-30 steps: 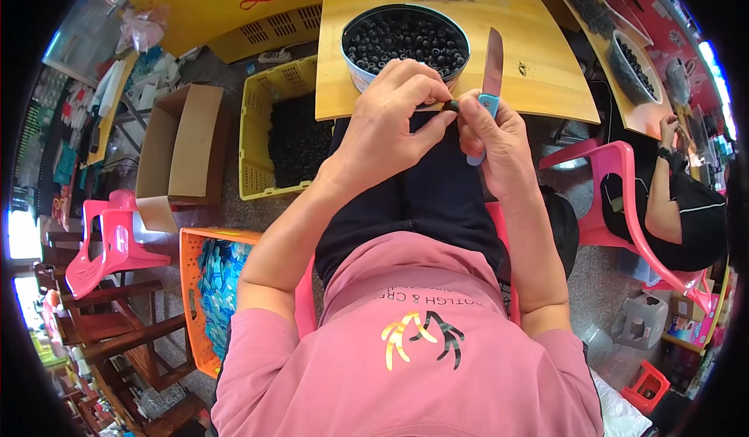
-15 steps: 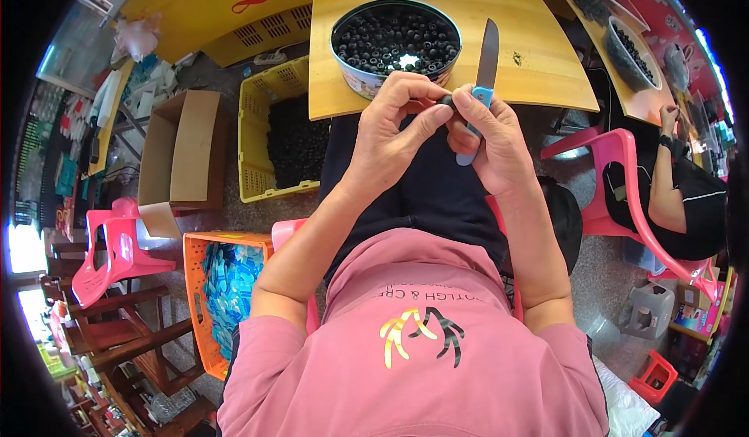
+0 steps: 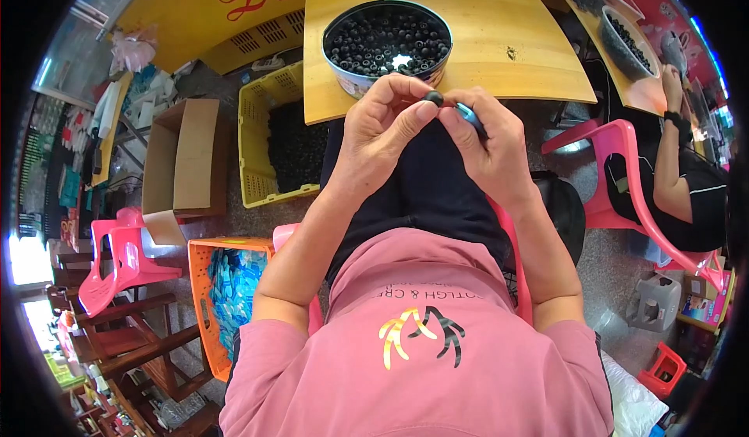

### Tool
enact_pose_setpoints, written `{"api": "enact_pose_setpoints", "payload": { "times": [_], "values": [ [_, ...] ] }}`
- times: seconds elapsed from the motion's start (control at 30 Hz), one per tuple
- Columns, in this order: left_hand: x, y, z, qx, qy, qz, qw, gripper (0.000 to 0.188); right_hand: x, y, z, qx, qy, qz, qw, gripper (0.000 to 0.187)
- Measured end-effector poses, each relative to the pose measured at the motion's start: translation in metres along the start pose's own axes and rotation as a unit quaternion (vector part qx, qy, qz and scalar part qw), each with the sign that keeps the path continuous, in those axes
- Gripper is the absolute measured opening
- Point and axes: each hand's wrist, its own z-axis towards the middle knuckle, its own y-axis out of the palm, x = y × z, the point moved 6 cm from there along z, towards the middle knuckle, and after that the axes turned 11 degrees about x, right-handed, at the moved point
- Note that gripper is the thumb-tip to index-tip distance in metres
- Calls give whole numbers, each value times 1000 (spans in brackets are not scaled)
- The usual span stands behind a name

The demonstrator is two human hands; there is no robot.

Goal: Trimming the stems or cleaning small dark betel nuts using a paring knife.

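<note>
Between the thumb and fingers of my left hand (image 3: 378, 136) is a small round black part (image 3: 434, 97), just beyond the table's near edge, on my side. My right hand (image 3: 495, 144) is closed around the blue handle of a knife (image 3: 470, 119); the blade cannot be made out from this angle. The right fingertips meet the left ones beside the black part. Right behind my left hand, a round tub (image 3: 355, 86) full of similar black parts, some showing holes, stands at the front of the wooden table (image 3: 530, 62).
A yellow crate (image 3: 251, 164) of dark pieces and a cardboard box (image 3: 199, 156) sit on the floor to the left. Nearer is an orange crate (image 3: 200, 285) with blue packets. At right, a co-worker's arm (image 3: 672, 140) reaches toward an oval basin (image 3: 620, 51) beyond a pink chair (image 3: 624, 144).
My right hand has turned the knife, so the blade that pointed up and away no longer shows. Both hands have shifted slightly, and the black part is more exposed.
</note>
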Motion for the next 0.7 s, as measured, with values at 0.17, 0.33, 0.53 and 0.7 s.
{"api": "enact_pose_setpoints", "payload": {
  "times": [0.17,0.33,0.53,0.7],
  "values": [
    [0,1,0,-8,7,17,1000,20,-3,-2,1,14,-39,-36,998,13],
    [3,1,1,-11,14,23,1000,20,-3,-4,2,21,-63,-58,996,14],
    [4,-1,2,-28,34,19,999,19,-3,-5,2,17,-78,-74,994,16],
    [15,11,-9,-107,21,7,994,14,32,-2,-3,32,-75,-176,981,12]
  ]
}}
